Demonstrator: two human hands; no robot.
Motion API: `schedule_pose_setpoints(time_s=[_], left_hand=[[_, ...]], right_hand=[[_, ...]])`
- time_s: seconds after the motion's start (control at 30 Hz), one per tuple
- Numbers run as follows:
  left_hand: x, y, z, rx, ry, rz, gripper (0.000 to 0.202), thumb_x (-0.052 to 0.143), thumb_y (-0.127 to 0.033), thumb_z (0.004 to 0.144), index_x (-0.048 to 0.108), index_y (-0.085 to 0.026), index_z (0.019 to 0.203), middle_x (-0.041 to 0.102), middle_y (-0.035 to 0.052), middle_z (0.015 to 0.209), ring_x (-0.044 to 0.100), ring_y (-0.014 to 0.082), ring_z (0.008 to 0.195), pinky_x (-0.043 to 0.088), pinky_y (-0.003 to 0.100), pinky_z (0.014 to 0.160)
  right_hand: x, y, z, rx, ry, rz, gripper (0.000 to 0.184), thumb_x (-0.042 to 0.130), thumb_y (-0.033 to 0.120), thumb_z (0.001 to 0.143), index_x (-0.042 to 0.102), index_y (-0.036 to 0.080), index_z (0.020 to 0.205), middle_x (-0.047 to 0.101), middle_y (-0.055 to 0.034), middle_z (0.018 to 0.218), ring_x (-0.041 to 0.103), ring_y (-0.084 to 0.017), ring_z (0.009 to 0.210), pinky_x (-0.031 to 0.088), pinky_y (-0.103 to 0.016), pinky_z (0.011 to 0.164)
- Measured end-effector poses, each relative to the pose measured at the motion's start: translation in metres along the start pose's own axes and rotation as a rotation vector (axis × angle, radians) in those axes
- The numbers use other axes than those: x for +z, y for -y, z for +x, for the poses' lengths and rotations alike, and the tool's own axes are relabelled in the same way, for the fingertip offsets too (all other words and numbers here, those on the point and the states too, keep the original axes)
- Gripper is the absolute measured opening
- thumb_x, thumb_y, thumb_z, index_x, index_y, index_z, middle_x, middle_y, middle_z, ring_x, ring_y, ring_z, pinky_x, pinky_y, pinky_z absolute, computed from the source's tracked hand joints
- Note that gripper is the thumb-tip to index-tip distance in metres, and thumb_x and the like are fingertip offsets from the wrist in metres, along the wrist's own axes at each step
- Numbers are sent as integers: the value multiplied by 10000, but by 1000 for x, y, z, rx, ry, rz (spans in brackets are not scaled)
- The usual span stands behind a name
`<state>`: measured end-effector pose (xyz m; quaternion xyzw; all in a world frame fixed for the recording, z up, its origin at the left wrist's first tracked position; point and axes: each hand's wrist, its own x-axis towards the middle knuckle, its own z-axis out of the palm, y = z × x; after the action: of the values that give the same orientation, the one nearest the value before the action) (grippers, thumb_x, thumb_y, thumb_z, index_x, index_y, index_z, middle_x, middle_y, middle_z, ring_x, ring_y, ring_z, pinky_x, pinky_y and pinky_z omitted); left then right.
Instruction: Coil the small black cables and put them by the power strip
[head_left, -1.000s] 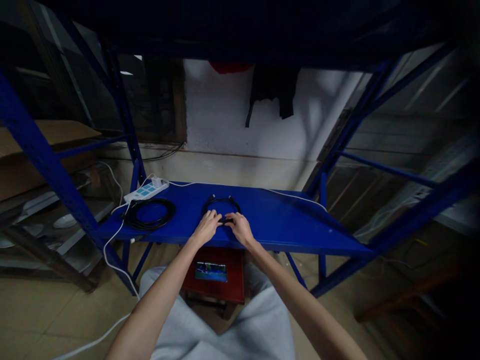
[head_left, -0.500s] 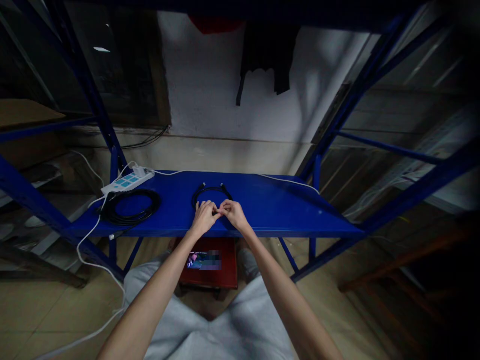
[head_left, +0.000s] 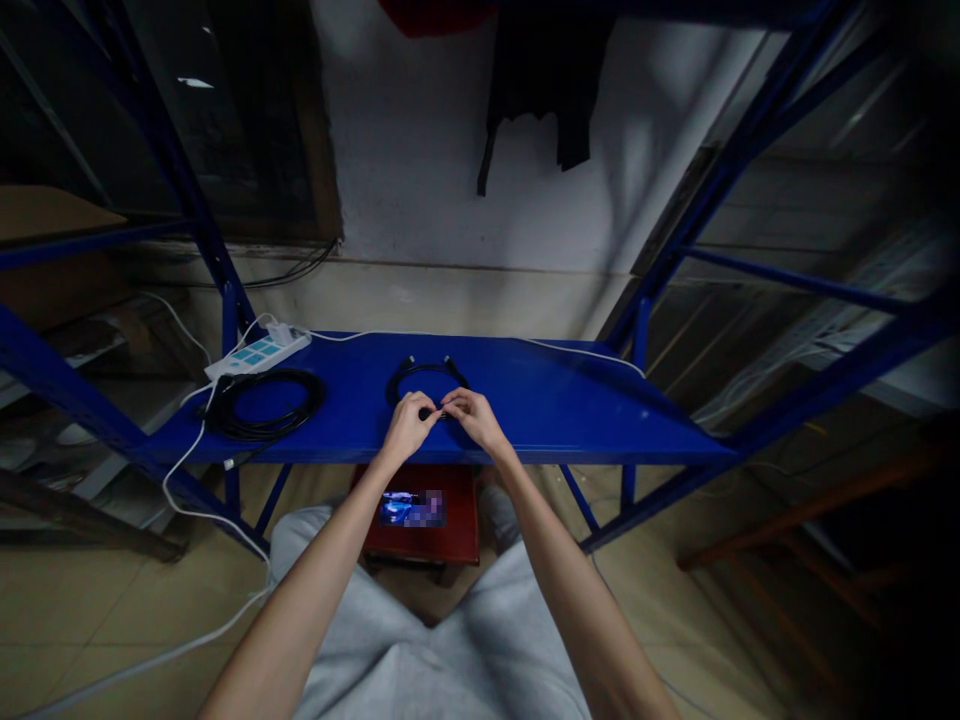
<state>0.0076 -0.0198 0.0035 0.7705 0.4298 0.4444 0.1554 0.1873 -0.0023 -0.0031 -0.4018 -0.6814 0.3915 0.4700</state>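
Note:
A short black cable [head_left: 396,378] lies looped on the blue shelf [head_left: 540,400], with its two plug ends pointing toward the back. At the near side of this loop, my left hand [head_left: 407,427] has its thumb and fingers closed in a pinch around the cable. Touching it fingertip to fingertip, my right hand [head_left: 476,418] is pinched too. Whatever small thing sits between the right fingertips is too small to make out. The near part of the loop is partly covered by my fingers.
On the left of the shelf rests a larger coil of black cable [head_left: 259,434], beside a white power strip [head_left: 259,352]. A white cord [head_left: 180,480] hangs down the left side. Below, a red stool [head_left: 457,530] carries a lit phone [head_left: 412,508]. Blue posts stand at both sides.
My left fingers, more spread over the cable before, are now drawn in closer. The hands stay together at the loop's near side. The view has shifted slightly.

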Motion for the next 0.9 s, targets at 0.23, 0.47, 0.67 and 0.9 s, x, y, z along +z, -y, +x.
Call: schedule_pose_setpoints(time_s=[0.23, 0.47, 0.67, 0.9], left_hand=[[1, 5, -1, 7, -38, -35, 108, 660, -224, 897, 720, -182, 818, 701, 52, 898, 622, 200, 907, 475, 358, 873], [-2, 12, 4, -93, -86, -152, 101, 675, -162, 844, 716, -181, 754, 712, 39, 840, 648, 190, 851, 480, 337, 843], [-10, 6, 5, -64, 7, -167, 142, 648, -49, 758, 705, -179, 772, 695, 24, 851, 643, 182, 882, 474, 320, 872], [-9, 6, 3, -70, 57, -197, 79, 746, -143, 741, 686, -168, 785, 665, 22, 868, 634, 173, 857, 474, 304, 836]], right_hand=[[0, -4, 0, 10, 50, -158, 333, 687, 432, 809, 761, 153, 975, 729, -60, 812, 562, -154, 651, 423, -252, 603], [1, 0, -2, 2, 41, -267, 357, 690, 409, 781, 780, 123, 976, 632, -15, 648, 362, -112, 543, 285, -255, 532], [1, 5, -3, -23, 43, -289, 309, 695, 399, 778, 785, 147, 932, 535, 20, 590, 311, -106, 546, 237, -254, 531], [0, 2, -2, -17, 24, -303, 299, 705, 409, 765, 790, 148, 884, 490, 30, 547, 281, -100, 529, 208, -256, 521]])
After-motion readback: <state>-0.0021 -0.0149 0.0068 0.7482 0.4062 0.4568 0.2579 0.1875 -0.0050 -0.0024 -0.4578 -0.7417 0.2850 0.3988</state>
